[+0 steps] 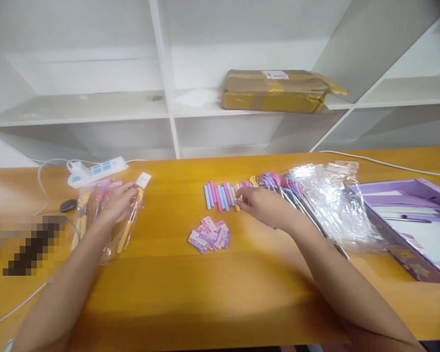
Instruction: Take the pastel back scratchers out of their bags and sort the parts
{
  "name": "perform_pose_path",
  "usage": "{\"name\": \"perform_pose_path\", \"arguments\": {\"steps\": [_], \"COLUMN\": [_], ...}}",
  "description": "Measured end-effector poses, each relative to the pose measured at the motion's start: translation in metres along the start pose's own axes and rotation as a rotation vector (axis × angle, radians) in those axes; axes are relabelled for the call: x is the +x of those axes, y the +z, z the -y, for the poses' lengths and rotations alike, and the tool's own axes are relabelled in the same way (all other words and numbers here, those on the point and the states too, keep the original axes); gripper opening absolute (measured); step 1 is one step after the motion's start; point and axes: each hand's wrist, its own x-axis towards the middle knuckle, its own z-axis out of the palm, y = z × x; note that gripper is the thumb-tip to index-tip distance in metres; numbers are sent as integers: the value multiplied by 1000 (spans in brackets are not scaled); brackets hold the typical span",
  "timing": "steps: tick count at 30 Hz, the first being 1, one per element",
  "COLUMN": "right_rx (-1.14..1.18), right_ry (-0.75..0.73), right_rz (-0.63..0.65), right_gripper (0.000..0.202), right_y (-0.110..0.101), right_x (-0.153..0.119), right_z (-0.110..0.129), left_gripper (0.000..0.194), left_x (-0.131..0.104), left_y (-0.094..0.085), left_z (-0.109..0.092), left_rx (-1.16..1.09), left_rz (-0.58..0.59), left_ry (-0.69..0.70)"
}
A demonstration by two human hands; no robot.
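My left hand (121, 201) is at the left, its fingers closed around the top of a clear plastic bag (126, 234). Inside that bag lies a yellow-handled piece, and a white tag (144, 180) shows at its upper end. More filled bags (82, 215) lie under and beside this hand. My right hand (262, 205) reaches over the right end of a row of short pink, blue and yellow sticks (219, 196). Its thumb and forefinger are curved and slightly apart at a yellow stick (237, 205). Small printed cards (210, 234) lie in a pile between my hands.
Metal rods (315, 217) with coloured looped ends (269, 180) lie beyond my right hand. Clear bags (337, 205) and a purple box (421, 259) holding a pen are farther right. A power strip (98, 171) and cables sit left. A taped carton (274, 93) rests on the shelf.
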Motion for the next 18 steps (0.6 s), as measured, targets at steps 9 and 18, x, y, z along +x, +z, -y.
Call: {"name": "perform_pose_path", "arguments": {"steps": [9,18], "right_rx": [469,238], "right_ry": [-528,-597], "right_rz": [94,-87], "right_gripper": [67,16], "right_y": [35,88], "right_x": [-21,-13], "right_z": [53,68], "left_gripper": [32,56], "left_x": [-92,-119], "left_y": [109,125], "left_z": [-6,17], "left_rx": [-823,-786], "left_rz": [901,1238], "left_ry": [-422,-450]}}
